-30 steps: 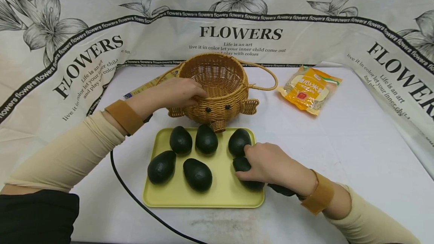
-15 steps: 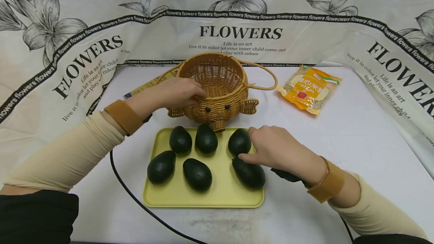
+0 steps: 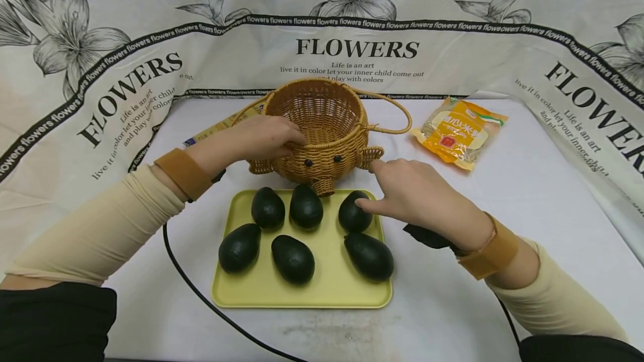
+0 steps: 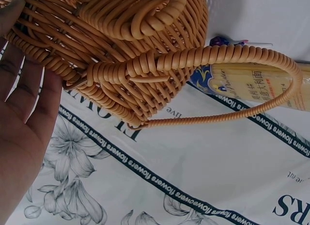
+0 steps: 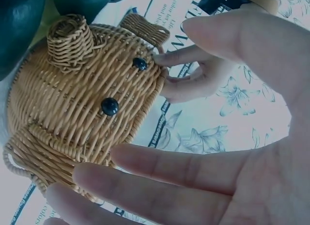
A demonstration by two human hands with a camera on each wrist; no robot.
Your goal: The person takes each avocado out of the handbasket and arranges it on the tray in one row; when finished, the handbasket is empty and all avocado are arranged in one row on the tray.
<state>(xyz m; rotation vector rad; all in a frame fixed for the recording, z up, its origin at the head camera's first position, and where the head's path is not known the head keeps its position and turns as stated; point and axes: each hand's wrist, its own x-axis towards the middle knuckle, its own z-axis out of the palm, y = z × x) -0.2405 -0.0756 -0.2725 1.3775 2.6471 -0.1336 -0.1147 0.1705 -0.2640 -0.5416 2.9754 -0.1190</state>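
A wicker basket with an animal face stands behind the yellow tray. My left hand pinches its front-left rim between thumb and fingers; the right wrist view also shows this left hand at the rim. My right hand hovers over the tray's back right, fingers straight and apart, holding nothing. Its fingertips are close to the basket's right ear; whether they touch I cannot tell. On the tray lie several dark green avocados, among them a back-right avocado below my right thumb and a front-right avocado.
An orange and clear food packet lies at the back right. Behind the basket's left side is a long yellow noodle packet. A black cable runs along the tray's left. Flower-printed cloth hangs behind the table.
My right hand has let go of the front-right avocado and moved up and away from me toward the basket. That avocado stays on the tray. The left hand has not moved.
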